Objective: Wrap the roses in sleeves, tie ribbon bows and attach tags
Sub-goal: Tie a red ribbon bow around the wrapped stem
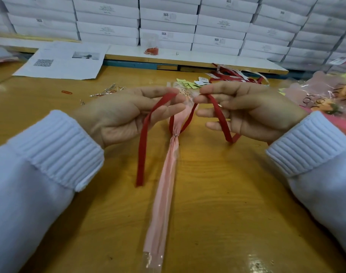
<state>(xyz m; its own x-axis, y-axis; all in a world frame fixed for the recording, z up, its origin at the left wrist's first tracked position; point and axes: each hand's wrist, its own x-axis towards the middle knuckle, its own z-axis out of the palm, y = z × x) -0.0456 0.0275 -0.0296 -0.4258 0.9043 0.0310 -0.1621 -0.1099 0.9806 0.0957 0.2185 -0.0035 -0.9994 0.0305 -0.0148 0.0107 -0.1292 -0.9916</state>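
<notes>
A rose in a pink and clear sleeve (164,186) lies lengthwise on the wooden table, cinched by a thin tie (174,135) near its upper end. A red ribbon (143,146) passes around the sleeve at that cinch. My left hand (126,113) pinches one ribbon end, whose tail hangs down to the table. My right hand (247,109) pinches the other end, which loops below my palm. The flower head is hidden behind my fingers.
More red ribbons (233,74) and small paper tags (189,83) lie beyond my hands. Wrapped sleeves (325,95) pile at the right. Printed sheets (63,62) sit at the far left, a rubber band (66,92) nearby, stacked white boxes (168,22) behind.
</notes>
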